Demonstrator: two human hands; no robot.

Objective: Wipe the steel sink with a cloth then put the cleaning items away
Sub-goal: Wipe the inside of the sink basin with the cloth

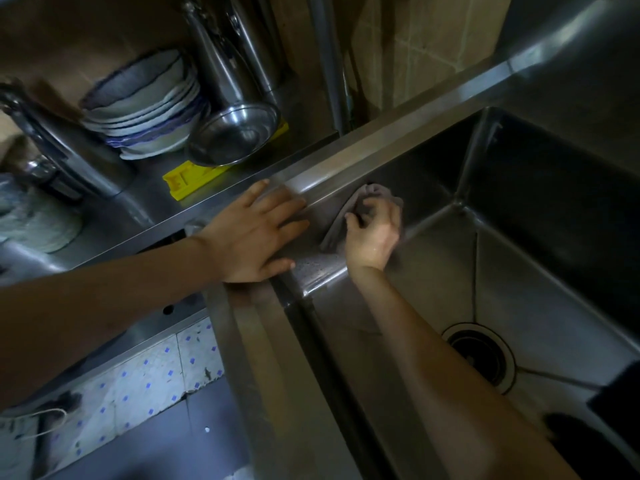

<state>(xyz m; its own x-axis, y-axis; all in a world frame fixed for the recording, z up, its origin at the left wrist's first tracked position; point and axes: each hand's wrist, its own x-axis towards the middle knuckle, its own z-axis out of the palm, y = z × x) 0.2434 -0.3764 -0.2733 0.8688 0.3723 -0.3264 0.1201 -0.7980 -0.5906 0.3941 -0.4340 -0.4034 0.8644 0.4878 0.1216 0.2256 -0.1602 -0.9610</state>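
Note:
The steel sink [540, 271] fills the right half of the view, with its round drain [479, 358] near the bottom. My right hand [374, 230] grips a bunched grey cloth [349, 209] and holds it against the sink's inner left wall, close to the back corner. My left hand [256, 233] rests flat, fingers straight, on the sink's rim at that same corner.
On the steel counter to the left stand a stack of plates and bowls [145, 105], a steel bowl [235, 133] on a yellow plastic piece [194, 178], and steel pots [69, 147]. A pipe [329, 64] runs up the tiled wall. Patterned floor tiles [138, 375] show below.

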